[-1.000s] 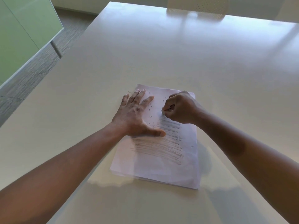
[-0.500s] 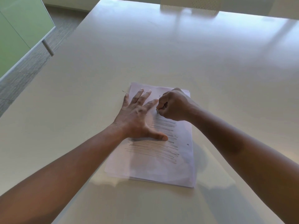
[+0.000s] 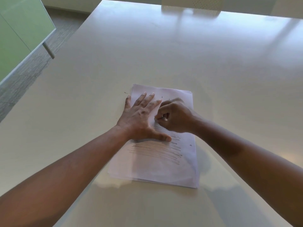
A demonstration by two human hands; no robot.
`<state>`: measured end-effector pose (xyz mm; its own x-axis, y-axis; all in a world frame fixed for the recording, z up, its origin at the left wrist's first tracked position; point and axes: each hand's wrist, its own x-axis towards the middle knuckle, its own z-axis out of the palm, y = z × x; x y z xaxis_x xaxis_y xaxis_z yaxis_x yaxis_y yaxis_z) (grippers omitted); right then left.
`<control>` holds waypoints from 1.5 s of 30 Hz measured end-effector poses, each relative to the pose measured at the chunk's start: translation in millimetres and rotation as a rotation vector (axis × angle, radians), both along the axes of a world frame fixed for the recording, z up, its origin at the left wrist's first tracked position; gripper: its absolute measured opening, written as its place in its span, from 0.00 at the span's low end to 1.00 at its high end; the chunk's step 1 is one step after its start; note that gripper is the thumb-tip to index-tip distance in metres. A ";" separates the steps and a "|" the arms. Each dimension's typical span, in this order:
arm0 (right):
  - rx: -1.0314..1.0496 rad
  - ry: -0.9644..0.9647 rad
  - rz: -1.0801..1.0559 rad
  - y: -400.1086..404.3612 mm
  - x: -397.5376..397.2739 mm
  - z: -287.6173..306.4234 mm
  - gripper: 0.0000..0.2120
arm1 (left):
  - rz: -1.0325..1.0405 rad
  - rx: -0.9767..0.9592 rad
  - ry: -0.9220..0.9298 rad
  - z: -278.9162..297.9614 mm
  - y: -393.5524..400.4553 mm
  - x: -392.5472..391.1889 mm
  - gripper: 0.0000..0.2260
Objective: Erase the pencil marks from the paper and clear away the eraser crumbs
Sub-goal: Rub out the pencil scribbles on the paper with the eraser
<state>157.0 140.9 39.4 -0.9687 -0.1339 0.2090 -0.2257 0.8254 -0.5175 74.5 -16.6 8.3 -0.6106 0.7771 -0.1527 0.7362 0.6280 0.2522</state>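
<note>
On the left, a green glass partition (image 3: 21, 35) is cut off by the frame edge. On the pale glossy table (image 3: 164, 54) lies the white sheet of paper (image 3: 164, 169), atop a thin stack. Our left hand (image 3: 141, 118) presses flat on it, fingers spread wide. Grey pencil marks (image 3: 155, 151) run partly under that hand. Our right hand (image 3: 175, 117) curls tightly, pinching a small whitish eraser (image 3: 164, 118), mostly hidden. Tiny dark crumbs (image 3: 162, 97) dot the top.
</note>
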 end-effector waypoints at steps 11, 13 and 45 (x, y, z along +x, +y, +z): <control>0.015 0.097 -0.148 10.3 -13.8 -3.8 0.07 | 0.008 0.009 -0.002 1.1 -1.2 2.0 0.65; 0.002 0.081 -0.043 0.7 -3.0 -4.9 0.06 | 0.005 0.006 0.001 -0.6 -0.5 0.9 0.65; 0.009 -0.003 0.136 0.2 12.5 -5.4 0.05 | 0.006 0.005 -0.005 0.4 -0.7 1.0 0.65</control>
